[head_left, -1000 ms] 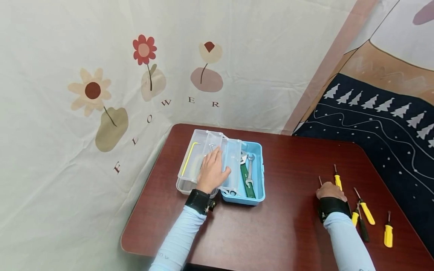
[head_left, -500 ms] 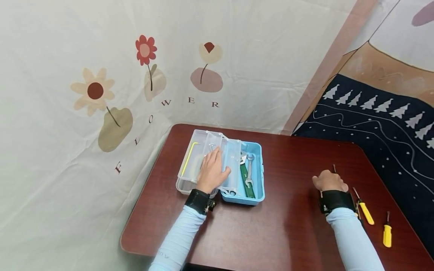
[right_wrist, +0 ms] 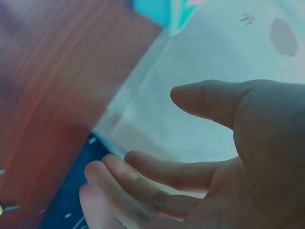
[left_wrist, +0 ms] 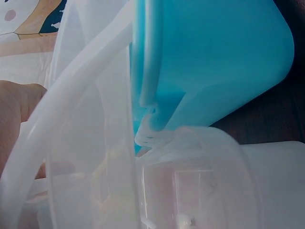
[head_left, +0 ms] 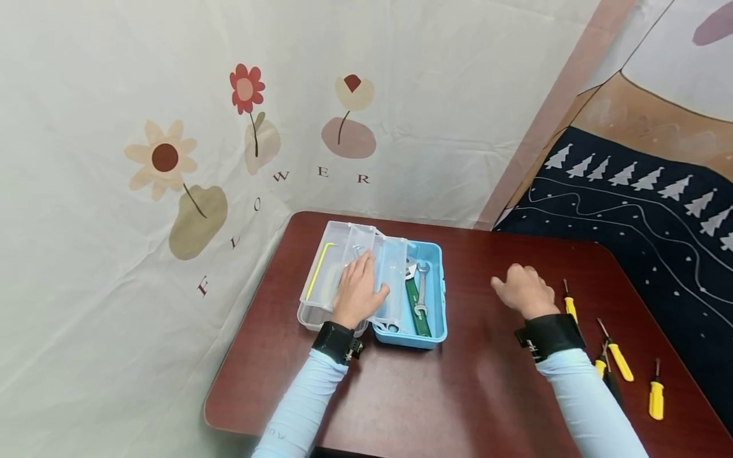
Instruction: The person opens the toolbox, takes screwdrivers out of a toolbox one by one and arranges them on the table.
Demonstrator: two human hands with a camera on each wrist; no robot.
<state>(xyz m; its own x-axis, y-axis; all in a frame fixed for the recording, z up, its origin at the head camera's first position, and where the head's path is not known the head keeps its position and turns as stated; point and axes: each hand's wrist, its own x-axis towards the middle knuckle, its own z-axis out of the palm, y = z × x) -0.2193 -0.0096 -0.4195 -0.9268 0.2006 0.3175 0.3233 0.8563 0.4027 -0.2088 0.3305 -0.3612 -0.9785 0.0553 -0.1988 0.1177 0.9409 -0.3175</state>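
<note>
A toolbox with a light-blue base (head_left: 436, 292) and a clear lid (head_left: 312, 312) stands unfolded on the table, its clear tray (head_left: 395, 273) raised on arms. My left hand (head_left: 356, 289) rests on the clear plastic, fingers extended and thumb spread. In the left wrist view the tray wall (left_wrist: 90, 143) and white carrying handle (left_wrist: 71, 71) partly cover that hand. Inside the base lie a silver open-end wrench (head_left: 422, 289) and a green-handled adjustable wrench (head_left: 418, 308). My right hand (head_left: 523, 289) is above the table; the right wrist view shows its thumb and bent fingers apart, holding nothing.
Several screwdrivers lie at the right: yellow-handled ones such as this screwdriver (head_left: 621, 364) and another screwdriver (head_left: 656, 401), plus a dark-handled screwdriver (head_left: 613, 387). A yellow hex key (head_left: 318, 270) shows in the clear lid. Printed cloths (head_left: 435, 95) hang behind the table (head_left: 401, 394).
My right hand has lifted away from the screwdrivers and moved left and farther back, toward the toolbox. The left hand stays on the clear plastic.
</note>
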